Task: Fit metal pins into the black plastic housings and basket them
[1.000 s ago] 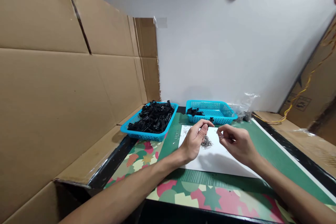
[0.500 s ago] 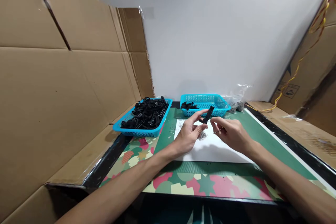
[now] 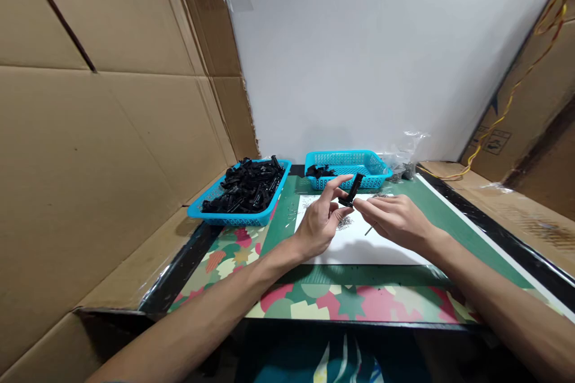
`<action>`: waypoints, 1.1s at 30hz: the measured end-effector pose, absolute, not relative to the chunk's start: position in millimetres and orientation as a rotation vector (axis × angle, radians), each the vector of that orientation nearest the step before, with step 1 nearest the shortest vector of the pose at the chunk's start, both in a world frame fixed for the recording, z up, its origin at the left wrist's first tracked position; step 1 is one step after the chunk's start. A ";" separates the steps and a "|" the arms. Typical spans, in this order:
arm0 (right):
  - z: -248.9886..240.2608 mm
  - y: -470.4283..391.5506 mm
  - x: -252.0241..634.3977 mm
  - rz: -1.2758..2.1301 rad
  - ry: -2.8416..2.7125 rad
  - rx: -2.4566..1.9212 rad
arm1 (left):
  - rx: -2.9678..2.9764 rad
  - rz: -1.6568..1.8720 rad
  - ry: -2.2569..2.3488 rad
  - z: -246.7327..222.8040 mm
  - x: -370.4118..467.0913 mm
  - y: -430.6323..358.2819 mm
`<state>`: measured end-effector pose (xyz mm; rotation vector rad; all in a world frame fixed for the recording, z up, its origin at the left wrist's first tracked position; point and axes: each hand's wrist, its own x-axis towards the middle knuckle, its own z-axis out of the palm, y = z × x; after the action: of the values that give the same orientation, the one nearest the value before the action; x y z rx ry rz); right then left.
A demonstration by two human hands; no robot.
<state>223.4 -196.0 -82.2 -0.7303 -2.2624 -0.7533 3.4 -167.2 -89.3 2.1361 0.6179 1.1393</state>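
Observation:
My left hand is closed around a black plastic part, gripping it between thumb and fingers above the white sheet. The part has a long upright bar and a wider foot. Up against the foot are the fingertips of my right hand. A thin metal rod sticks out below the right hand's curled fingers. Whether those fingertips also pinch something small is hidden. Under the hands, a pile of tiny metal pieces lies on the sheet.
A blue basket heaped with black parts stands at the left. Another blue basket, with a few black parts, is behind my hands. Clear plastic bags sit beside it. Cardboard walls flank the table; a yellow-red cable hangs at the right.
My right hand has moved left, bringing its fingertips against the black part. The part has turned in my left hand, showing its foot. The view has tilted slightly down.

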 end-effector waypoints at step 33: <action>-74.8 -194.0 225.4 0.473 -2.161 -1.060 | 1.729 1.142 0.601 -83.7 10.0 -159.4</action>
<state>225.4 -194.0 -74.8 -1.0601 -2.1615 0.4728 10.0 -159.4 -83.7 1.7293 0.6014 1.1417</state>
